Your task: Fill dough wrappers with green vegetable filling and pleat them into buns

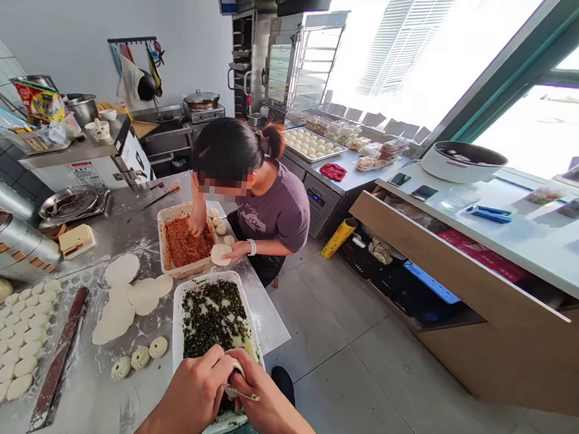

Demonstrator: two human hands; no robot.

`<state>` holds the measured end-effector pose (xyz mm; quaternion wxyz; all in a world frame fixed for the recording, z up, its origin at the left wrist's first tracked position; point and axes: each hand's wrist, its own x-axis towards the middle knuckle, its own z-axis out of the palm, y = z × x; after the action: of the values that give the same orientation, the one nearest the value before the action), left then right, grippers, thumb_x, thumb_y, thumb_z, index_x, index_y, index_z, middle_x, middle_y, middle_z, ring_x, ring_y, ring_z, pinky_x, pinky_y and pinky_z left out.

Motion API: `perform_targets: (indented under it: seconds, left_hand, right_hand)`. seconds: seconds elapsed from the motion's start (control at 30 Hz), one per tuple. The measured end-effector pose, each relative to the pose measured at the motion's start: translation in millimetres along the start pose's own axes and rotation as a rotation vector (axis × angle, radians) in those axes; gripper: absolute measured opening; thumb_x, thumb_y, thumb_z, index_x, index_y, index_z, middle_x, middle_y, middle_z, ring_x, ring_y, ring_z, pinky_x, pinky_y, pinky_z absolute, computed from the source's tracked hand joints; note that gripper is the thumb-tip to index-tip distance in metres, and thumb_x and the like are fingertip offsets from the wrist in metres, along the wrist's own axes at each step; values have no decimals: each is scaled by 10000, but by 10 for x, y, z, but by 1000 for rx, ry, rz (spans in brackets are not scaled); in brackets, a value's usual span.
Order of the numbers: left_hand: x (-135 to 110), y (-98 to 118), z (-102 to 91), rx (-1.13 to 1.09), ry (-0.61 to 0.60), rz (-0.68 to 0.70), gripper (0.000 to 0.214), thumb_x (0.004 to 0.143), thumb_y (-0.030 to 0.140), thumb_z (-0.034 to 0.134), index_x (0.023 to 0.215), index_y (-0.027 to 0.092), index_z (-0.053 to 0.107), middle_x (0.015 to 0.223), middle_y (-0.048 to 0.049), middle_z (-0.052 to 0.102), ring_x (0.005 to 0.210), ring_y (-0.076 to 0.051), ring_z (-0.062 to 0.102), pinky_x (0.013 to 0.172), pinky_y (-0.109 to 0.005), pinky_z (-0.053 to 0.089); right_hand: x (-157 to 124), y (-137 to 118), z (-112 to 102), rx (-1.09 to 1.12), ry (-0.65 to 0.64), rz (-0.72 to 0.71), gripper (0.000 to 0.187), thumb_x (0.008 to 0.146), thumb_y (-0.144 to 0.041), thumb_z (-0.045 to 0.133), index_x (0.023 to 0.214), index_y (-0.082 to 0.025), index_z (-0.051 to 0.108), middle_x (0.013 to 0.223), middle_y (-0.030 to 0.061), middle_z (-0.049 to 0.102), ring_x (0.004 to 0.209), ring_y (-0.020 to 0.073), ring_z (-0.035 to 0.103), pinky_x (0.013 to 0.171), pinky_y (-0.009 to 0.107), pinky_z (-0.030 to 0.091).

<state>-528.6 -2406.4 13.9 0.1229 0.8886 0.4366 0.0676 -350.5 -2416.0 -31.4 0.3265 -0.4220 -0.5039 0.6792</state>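
Observation:
Over the near end of a white tray of chopped green filling (177, 315), my left hand (198, 387) and my right hand (263, 395) close together round a small dough bun (237, 368). My fingers pinch its edge and hide most of it. A thin flat spatula (246, 395) with green bits on its tip sticks out below the dough, against my right hand. Left of the tray, three pleated buns (140, 358) sit in a row. Several rolled dough wrappers (121, 304) lie overlapping on the floured metal table (139, 402).
Across the table a co-worker (275, 206) dips one hand into a tray of reddish filling (160, 233) and holds a wrapper (221, 254) in the other. Rows of dough pieces (13, 349) and a dark wooden strip (61, 353) lie at left. A drawer (446, 263) stands open at right.

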Motion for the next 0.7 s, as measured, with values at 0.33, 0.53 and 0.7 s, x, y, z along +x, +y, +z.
perform_targets:
  seconds: [0.33, 0.53, 0.7]
  left_hand:
    - [17, -33, -45, -76, 0, -53, 239, 1008, 251, 376, 1042, 259, 612, 960, -26, 643, 786, -164, 691, 696, -279, 559]
    - [18, 1, -68, -101, 76, -39, 388, 997, 181, 381, 1351, 274, 509, 1046, -35, 656, 830, -141, 695, 694, -248, 563]
    - [0, 13, -8, -92, 128, -22, 308, 999, 188, 384, 1237, 256, 566, 1049, -44, 657, 885, -165, 695, 716, -269, 576]
  right_hand:
    - [-29, -226, -93, 98, -35, 38, 312, 940, -433, 537, 1155, -229, 632, 1032, 52, 645, 885, 218, 589, 738, 341, 509]
    - [97, -165, 120, 643, 117, 161, 552, 906, -717, 478, 839, -195, 642, 685, 15, 597, 621, 167, 564, 559, 291, 475]
    - [123, -161, 210, 641, 196, 200, 552, 864, -739, 542, 798, -200, 643, 624, -1, 579, 549, 143, 518, 486, 253, 402]
